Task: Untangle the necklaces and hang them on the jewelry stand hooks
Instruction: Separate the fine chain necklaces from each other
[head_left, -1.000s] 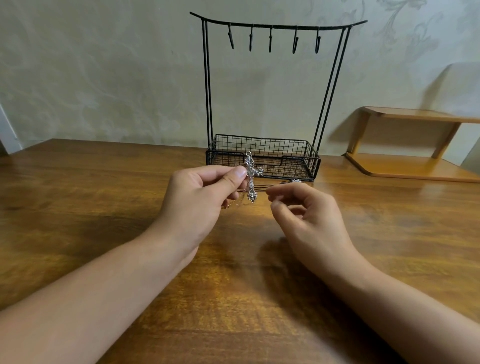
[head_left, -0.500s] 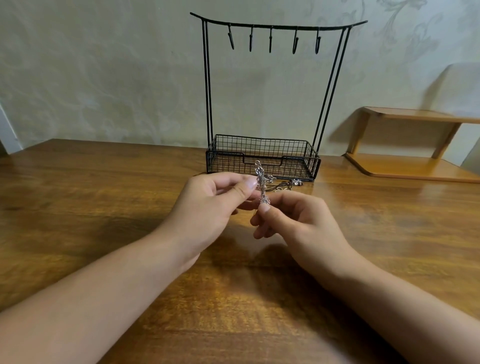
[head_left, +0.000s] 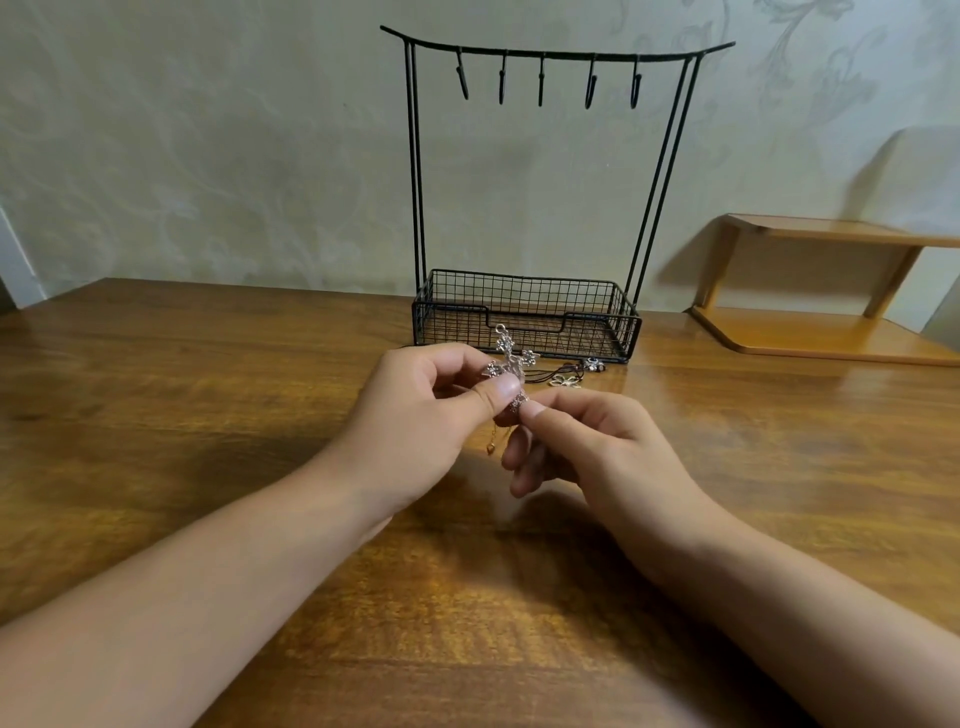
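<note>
Both hands pinch the cross pendant (head_left: 511, 358) — left hand (head_left: 415, 421) at its middle, right hand (head_left: 582, 447) at its foot; long axis upright. Hooks (head_left: 540, 83) at 12 o'clock, well apart — all bare.

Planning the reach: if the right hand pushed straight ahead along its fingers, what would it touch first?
Right hand points left-forward; it would likely first meet the left hand thumb beside the cross pendant both pinch.
</note>
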